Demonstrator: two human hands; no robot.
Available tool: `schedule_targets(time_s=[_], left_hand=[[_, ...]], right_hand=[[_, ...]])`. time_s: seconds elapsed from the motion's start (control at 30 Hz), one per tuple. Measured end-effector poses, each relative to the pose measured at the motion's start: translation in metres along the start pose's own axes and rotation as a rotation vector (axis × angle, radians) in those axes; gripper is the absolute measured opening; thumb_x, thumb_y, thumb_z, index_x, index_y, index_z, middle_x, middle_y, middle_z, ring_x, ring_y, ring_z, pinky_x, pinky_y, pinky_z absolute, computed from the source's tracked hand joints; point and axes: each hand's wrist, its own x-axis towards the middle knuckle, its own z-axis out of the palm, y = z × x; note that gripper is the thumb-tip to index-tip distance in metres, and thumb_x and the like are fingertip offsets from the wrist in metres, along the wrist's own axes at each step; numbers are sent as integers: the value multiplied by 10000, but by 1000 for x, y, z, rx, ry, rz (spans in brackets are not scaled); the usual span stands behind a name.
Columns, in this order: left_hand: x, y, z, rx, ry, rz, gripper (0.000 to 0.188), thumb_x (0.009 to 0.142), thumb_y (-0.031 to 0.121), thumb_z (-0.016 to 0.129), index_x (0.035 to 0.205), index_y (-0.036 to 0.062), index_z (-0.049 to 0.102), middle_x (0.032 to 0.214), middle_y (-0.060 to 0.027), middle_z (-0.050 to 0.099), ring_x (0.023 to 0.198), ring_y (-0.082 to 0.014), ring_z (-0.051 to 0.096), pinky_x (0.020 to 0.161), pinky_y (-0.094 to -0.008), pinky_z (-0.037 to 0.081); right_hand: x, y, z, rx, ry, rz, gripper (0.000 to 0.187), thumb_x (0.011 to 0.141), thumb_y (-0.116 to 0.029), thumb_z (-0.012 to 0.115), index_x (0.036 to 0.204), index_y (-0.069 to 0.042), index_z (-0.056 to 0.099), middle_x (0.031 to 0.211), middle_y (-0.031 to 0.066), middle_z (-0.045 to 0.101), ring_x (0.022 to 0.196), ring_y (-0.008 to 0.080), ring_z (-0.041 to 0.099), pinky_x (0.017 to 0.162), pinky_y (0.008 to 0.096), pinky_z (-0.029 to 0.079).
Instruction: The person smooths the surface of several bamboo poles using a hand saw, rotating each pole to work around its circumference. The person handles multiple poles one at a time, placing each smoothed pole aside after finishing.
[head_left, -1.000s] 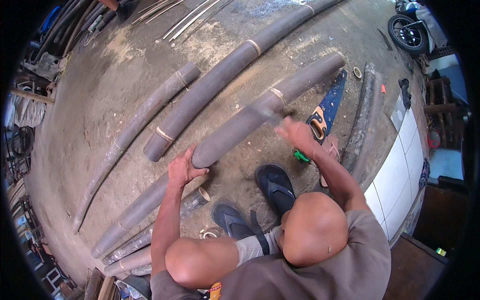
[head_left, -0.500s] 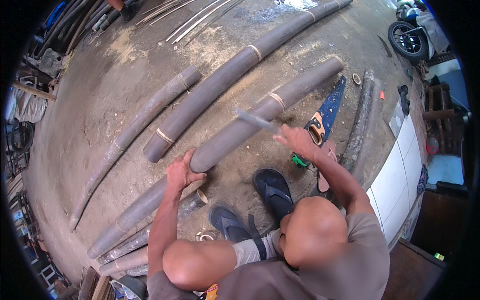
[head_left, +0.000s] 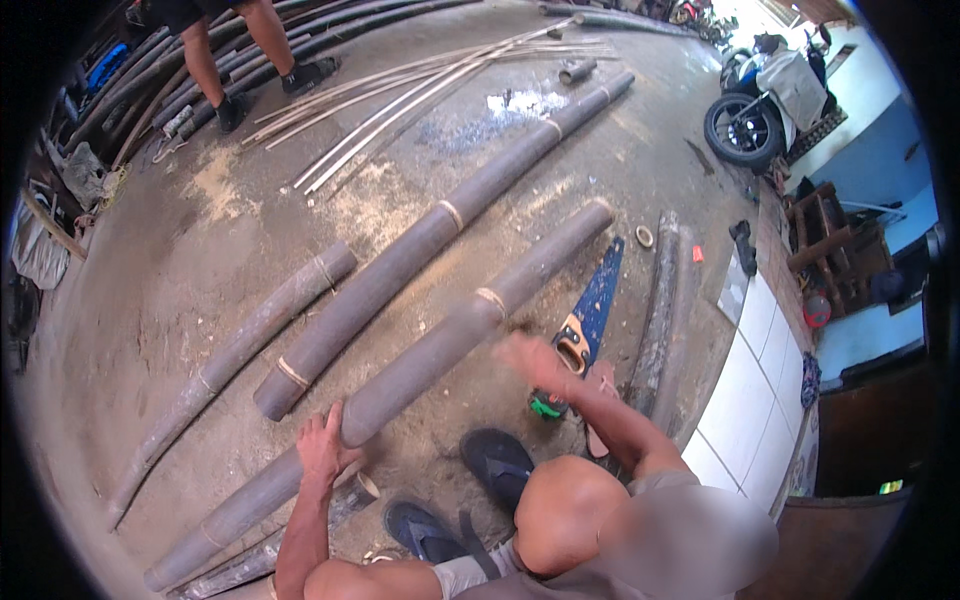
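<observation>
My left hand (head_left: 322,447) grips the near end of a thick brown bamboo pole (head_left: 410,370), its fingers resting over a second bamboo pole (head_left: 240,508) below. My right hand (head_left: 537,362) is smeared by motion to the right of the thick pole. A blurred patch over the pole's pale ring seems to be the flat grey knife blade, hard to make out. A handsaw (head_left: 603,285) with a blue blade and wooden handle lies beyond that hand. Beside its handle is a green and black object (head_left: 546,405).
Another long bamboo pole (head_left: 400,255) and a thinner one (head_left: 225,355) lie to the left. Pale strips (head_left: 370,125) lie farther off, near a standing person's legs (head_left: 202,70). Weathered poles (head_left: 655,310), white tiles (head_left: 735,385) and a motorbike (head_left: 745,130) are at the right.
The view has tilted up, showing more of the far floor and a person's legs. My right hand and the blade have gone from distinct to blurred; my left hand keeps its place at the pole end.
</observation>
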Motion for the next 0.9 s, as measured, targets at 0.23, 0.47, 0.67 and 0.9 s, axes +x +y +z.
schedule_targets(time_s=[0.23,0.47,0.67,0.9], left_hand=[[3,-3,-21,-110,-128,-40,1095,540,501,933,1515,202,534,1134,-199,723,1056,-405,709,944,-535,556],[-3,15,-6,-68,24,-43,1146,561,495,930,1583,248,474,1306,-201,657,1274,-372,615,1105,-532,464],[-4,16,-6,-82,53,-24,1017,571,451,952,1474,201,558,1214,-147,674,1164,-372,647,989,-525,506],[3,-9,-20,-135,-71,-39,1052,590,572,931,1498,192,557,1256,-163,715,1143,-374,679,984,-490,542]], right_hand=[[2,-47,-14,-149,-154,161,546,1044,-586,545,1098,-45,588,864,314,709,906,515,720,757,591,576],[8,29,6,-314,44,103,403,1067,-454,549,1170,-68,604,912,253,699,840,447,732,669,513,585],[-3,25,14,-480,98,39,423,1060,-473,563,1180,-69,603,903,258,700,795,467,722,648,570,573],[19,-12,4,6,48,273,525,1041,-582,550,1137,-71,620,897,319,708,889,509,717,733,619,559]])
